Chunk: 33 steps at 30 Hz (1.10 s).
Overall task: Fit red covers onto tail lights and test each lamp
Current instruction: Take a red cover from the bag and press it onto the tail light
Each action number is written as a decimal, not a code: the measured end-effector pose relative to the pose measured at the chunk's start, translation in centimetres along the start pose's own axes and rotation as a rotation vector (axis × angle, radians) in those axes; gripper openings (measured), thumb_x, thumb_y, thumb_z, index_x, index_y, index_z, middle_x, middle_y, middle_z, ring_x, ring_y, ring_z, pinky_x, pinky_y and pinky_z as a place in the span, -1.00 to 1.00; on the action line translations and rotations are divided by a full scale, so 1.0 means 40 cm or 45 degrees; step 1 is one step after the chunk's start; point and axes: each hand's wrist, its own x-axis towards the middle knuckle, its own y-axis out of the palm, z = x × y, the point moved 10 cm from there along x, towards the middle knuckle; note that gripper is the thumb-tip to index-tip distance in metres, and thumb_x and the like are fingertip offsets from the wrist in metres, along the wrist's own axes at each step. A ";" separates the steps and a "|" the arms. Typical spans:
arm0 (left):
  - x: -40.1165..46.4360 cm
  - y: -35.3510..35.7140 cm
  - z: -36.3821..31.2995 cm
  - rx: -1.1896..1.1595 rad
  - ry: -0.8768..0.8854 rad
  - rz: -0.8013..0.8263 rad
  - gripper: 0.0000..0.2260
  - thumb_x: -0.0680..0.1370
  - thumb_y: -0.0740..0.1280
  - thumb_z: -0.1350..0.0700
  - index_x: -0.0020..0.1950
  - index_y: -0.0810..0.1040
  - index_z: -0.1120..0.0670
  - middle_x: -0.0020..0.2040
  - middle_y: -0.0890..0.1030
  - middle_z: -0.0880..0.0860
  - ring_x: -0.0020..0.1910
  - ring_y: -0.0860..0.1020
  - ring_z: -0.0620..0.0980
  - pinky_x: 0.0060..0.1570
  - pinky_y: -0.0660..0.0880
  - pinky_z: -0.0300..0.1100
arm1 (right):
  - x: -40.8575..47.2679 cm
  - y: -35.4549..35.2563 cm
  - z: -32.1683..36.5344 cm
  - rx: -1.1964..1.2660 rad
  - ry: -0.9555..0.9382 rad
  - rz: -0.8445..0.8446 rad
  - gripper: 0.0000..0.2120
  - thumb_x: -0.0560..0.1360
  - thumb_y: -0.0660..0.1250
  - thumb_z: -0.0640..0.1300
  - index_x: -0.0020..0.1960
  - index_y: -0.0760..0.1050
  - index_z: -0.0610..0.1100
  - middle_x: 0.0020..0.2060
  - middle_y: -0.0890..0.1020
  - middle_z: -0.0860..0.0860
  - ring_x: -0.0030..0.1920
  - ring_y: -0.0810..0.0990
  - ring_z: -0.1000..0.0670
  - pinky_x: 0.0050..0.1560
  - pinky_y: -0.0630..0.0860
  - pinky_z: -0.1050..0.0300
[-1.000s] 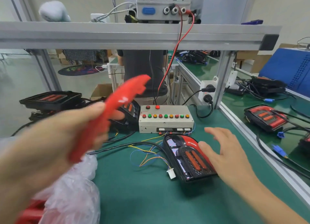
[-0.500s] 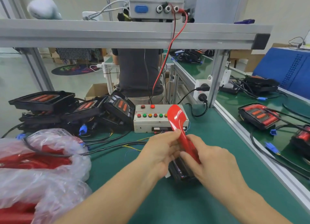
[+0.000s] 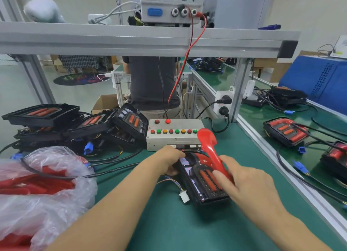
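My right hand (image 3: 249,186) pinches the red cover (image 3: 212,154), tilted up over the tail light (image 3: 202,179) lying on the green surface (image 3: 169,222). My left hand (image 3: 170,159) grips the lamp's far left edge, fingers curled. Button test box (image 3: 174,134) sits just behind it. Bag of red covers (image 3: 41,190) at left, black lamp housings (image 3: 75,123) stacked beyond.

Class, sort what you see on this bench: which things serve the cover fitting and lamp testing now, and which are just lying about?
In use: red cover in right hand; tail light steadied by left hand; test box.

Lying about: bag of covers; stacked lamps; blue folder.
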 end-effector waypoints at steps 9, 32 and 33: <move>-0.025 0.052 0.013 -0.996 -0.048 0.270 -0.79 0.65 0.13 0.14 0.10 0.51 0.19 -0.19 0.64 0.13 -0.26 0.61 0.06 -0.32 0.53 -0.10 | -0.046 0.012 0.122 -0.237 -0.399 -0.164 -0.53 0.45 0.13 0.11 0.11 0.66 -0.10 -0.52 0.56 0.09 -0.57 0.51 0.02 -0.64 0.25 0.25; -0.066 0.060 -0.037 -1.079 0.374 0.333 -0.60 0.44 0.40 0.31 0.25 0.54 0.03 0.03 0.67 0.19 -0.13 0.67 0.12 -0.20 0.61 -0.01 | -0.049 0.061 0.095 -0.153 -0.266 -0.107 -0.48 0.44 0.08 0.30 0.20 0.61 0.10 -0.24 0.59 0.12 -0.31 0.60 0.10 -0.49 0.47 0.21; -0.063 0.052 -0.041 -1.111 0.379 0.312 -0.59 0.43 0.40 0.32 0.24 0.54 0.05 0.01 0.68 0.19 -0.14 0.67 0.12 -0.19 0.62 0.00 | -0.045 0.057 0.065 0.009 -0.144 -0.012 -0.51 0.42 0.06 0.39 0.21 0.53 0.26 -0.14 0.56 0.17 -0.19 0.58 0.17 -0.32 0.51 0.27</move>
